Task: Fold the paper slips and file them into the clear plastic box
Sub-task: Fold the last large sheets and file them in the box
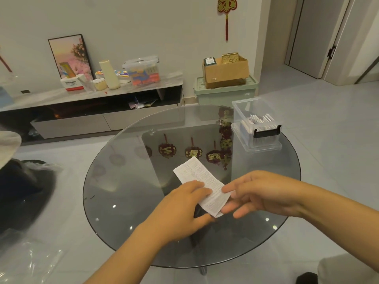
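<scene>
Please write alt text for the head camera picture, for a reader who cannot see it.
Two hands, left hand and right hand, hold a printed paper slip over a round glass table. An open clear plastic box with folded slips stands at the table's far right.

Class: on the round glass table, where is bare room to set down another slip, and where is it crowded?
Free: the left half, from the table's rim to the paper slip. Crowded: the near middle, both hands, and the right far edge, the clear plastic box.
</scene>
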Tool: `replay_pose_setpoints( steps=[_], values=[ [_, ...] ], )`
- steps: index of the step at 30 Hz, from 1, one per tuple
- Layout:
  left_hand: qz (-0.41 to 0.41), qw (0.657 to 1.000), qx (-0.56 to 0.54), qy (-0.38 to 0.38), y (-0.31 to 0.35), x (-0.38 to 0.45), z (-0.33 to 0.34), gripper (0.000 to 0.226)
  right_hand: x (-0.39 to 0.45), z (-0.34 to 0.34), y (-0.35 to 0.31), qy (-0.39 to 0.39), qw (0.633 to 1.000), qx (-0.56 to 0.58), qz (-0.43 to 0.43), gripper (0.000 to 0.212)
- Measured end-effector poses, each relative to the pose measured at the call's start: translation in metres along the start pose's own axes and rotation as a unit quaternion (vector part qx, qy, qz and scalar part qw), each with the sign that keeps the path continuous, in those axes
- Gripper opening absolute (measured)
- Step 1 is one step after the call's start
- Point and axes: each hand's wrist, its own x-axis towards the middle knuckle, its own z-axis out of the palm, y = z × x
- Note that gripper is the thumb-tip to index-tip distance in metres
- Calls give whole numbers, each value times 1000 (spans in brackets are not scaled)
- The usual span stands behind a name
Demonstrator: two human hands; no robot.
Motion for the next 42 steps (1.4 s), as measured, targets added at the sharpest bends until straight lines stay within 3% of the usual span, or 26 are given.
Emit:
replay_pose_setpoints(
  steps=[2, 6, 12, 15, 20, 24, 28, 33, 35, 38, 42],
  values=[
    [12, 1000, 2, 19, 2, 0, -2, 47, -3, -1, -3, 10, 999, -37, -10, 23],
    [17, 998, -46, 27, 1, 2, -3, 30, -10, -7, -11, 93, 960, -255, -74, 31],
    [-58, 979, -170, 95, -3, 1, 2, 31, 3, -13, -9, 101, 955, -262, -99, 31],
    [-102, 961, -220, 131, -2, 6, 1, 13, 21, -8, 1, 125, 953, -256, -107, 23],
    [-158, 922, -316, 156, -4, 13, 1, 56, 46, 1, 9, 198, 924, -305, -123, 17],
    [-182, 910, -338, 159, -6, 16, 8, 94, 59, 2, 10, 244, 896, -350, -126, 13],
    [-170, 932, -281, 153, -6, 13, 10, 91, 63, 6, 13, 263, 865, -413, -109, 16],
    [-81, 987, -57, 129, -13, 12, 10, 37, 67, 7, 17, 285, 848, -422, -148, 31],
    [-53, 993, -32, 104, -12, 11, 7, 38, 68, 5, 20, 270, 833, -444, -187, 36],
    [-35, 997, -21, 72, -11, 11, 0, 45, 69, 4, 26, 239, 782, -523, -239, 36],
    [-29, 998, 19, 44, -8, 12, -3, 35, 64, 3, 29, 185, 732, -600, -265, 42]
  ],
)
